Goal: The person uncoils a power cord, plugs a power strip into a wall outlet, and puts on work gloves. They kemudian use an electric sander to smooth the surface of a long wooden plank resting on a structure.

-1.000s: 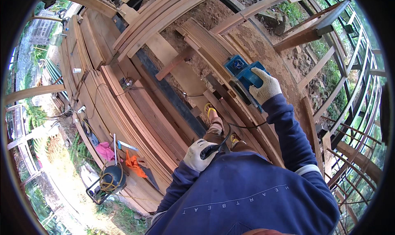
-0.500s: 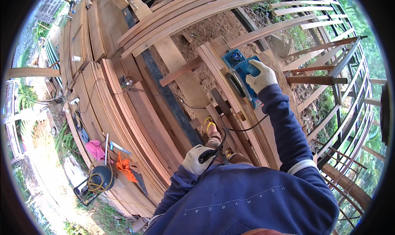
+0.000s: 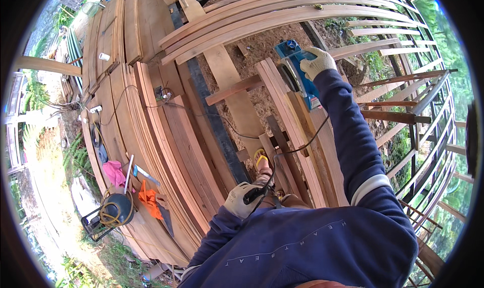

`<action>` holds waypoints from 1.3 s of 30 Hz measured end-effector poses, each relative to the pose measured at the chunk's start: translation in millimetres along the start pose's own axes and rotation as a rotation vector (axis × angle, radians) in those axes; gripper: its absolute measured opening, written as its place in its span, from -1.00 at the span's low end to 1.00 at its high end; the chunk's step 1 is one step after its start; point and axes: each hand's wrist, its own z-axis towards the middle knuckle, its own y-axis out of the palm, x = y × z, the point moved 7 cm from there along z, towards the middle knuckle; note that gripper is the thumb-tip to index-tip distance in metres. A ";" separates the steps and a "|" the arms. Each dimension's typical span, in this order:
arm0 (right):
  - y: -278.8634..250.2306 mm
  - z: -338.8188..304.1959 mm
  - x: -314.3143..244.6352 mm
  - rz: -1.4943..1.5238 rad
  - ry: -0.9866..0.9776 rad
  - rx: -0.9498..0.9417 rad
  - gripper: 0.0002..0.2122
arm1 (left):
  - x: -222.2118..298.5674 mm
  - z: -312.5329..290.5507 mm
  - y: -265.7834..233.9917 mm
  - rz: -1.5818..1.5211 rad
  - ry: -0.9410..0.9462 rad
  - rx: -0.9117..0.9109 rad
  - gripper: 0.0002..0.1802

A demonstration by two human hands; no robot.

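My right hand (image 3: 319, 64), in a pale work glove, is wrapped round the handle of a blue electric planer (image 3: 304, 79). The planer rests near the far end of long reddish boards (image 3: 318, 131) lying side by side. Its black power cord (image 3: 308, 145) trails back toward my body. My left hand (image 3: 239, 199), gloved too, is closed at my waist on a black part of that cord. What lies inside its fingers is partly hidden. My right arm is stretched out ahead; the left is bent.
Long planks (image 3: 166, 121) are stacked on the left. An orange cloth (image 3: 149, 196), a pink cloth (image 3: 114, 173), a hand saw (image 3: 167, 220) and a dark round machine with a yellow hose (image 3: 117, 210) sit there. Beams (image 3: 282, 28) cross ahead; a metal frame (image 3: 428, 96) stands right.
My right hand has pushed the planer farther forward along the boards, and the arm is straighter. My left hand keeps its grip on the cord. The whole view has shifted slightly.
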 end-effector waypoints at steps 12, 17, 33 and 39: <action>2.9 1.9 -15.2 0.269 0.107 0.005 -0.58 | -3.3 -31.1 26.7 0.080 -0.028 0.018 -0.79; -18.0 -115.9 34.5 0.256 0.039 -0.016 -0.60 | 6.0 -53.5 55.6 0.087 0.015 0.001 -0.78; -96.6 -526.1 186.3 0.096 0.140 0.111 -0.40 | 19.9 -116.9 185.4 0.041 0.188 -0.243 -0.78; -85.2 -435.6 147.4 0.108 0.039 0.122 -0.43 | 13.3 -90.4 170.1 0.039 0.148 -0.238 -0.77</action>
